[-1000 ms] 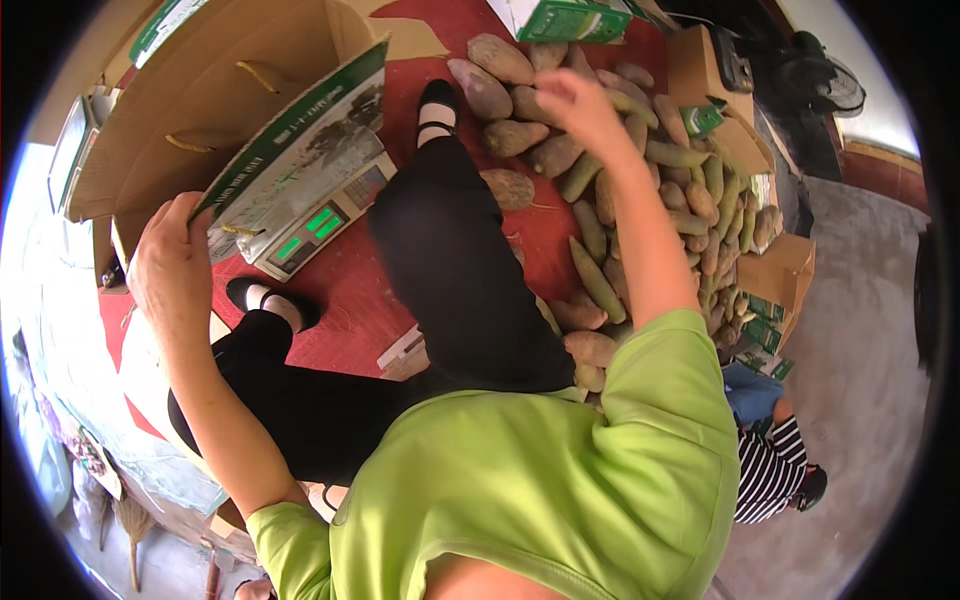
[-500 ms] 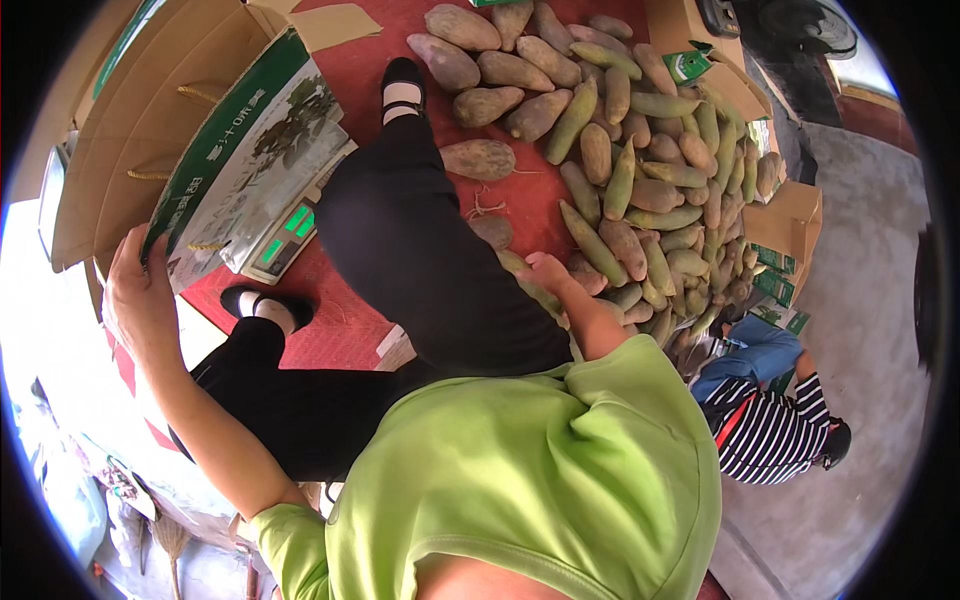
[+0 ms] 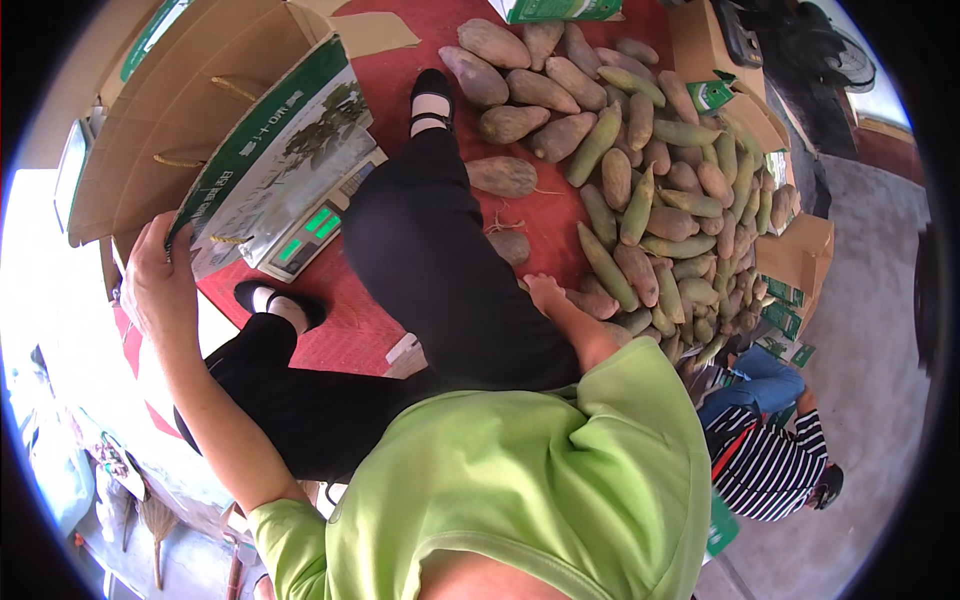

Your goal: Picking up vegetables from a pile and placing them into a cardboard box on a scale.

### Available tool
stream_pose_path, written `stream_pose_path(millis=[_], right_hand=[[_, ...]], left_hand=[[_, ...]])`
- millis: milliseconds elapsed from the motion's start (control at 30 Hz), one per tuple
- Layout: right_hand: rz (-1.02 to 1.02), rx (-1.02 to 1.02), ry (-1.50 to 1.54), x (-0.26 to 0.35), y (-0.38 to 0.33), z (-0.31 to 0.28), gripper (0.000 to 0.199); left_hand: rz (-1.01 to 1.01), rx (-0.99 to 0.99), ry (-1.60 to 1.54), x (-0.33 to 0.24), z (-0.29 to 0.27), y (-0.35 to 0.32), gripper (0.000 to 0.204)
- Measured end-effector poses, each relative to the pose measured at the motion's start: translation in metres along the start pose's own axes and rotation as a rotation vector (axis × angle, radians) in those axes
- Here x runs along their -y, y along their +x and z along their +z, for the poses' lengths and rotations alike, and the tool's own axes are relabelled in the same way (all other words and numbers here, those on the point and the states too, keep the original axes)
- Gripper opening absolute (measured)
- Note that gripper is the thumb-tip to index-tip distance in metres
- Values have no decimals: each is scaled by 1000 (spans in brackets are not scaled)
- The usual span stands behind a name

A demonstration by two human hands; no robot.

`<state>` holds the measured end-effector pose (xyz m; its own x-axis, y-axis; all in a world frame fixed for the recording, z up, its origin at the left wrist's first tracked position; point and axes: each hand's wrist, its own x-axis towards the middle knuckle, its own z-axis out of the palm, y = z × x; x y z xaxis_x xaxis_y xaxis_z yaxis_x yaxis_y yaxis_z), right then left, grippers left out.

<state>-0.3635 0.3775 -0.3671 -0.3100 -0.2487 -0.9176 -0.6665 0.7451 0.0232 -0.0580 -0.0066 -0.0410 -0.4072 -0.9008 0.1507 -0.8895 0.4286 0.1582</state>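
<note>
My left hand (image 3: 160, 285) grips the near edge of a large open cardboard box (image 3: 285, 150) with a green and white printed side and yellow rope handles. The box stands tilted over a scale (image 3: 300, 245) with green lit displays. My right hand (image 3: 547, 293) is low beside my bent knee, at the near edge of a heap of long tapered produce (image 3: 635, 205), some brown-pink, some green. Its fingers look curled and are partly hidden by the knee, so what they hold does not show. A loose brown piece (image 3: 503, 176) lies between my leg and the heap.
The red floor covering (image 3: 350, 335) lies under my feet. Open cartons (image 3: 800, 250) stand along the heap's right side, and a green and white box (image 3: 560, 10) at the far edge. A person in a striped shirt (image 3: 765, 455) bends over at the right, near a black fan (image 3: 825, 45).
The whole view has shifted, so most things sit farther right and lower. A green piece that showed beside my right hand is out of sight. My left hand keeps its grip on the box.
</note>
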Motion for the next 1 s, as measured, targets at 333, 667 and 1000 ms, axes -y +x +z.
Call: stream_pose_path(millis=[333,667,1000], right_hand=[[-306,-448,216,-37,-38,-64,66],[-835,-1092,856,91,-179,-274,67],[-1613,-1168,948,223,-280,-377,30]], left_hand=[[-24,28,24,-6,-8,3,10],[-11,2,50,-5,-14,-1,10],[-15,-3,35,-4,-12,0,7]])
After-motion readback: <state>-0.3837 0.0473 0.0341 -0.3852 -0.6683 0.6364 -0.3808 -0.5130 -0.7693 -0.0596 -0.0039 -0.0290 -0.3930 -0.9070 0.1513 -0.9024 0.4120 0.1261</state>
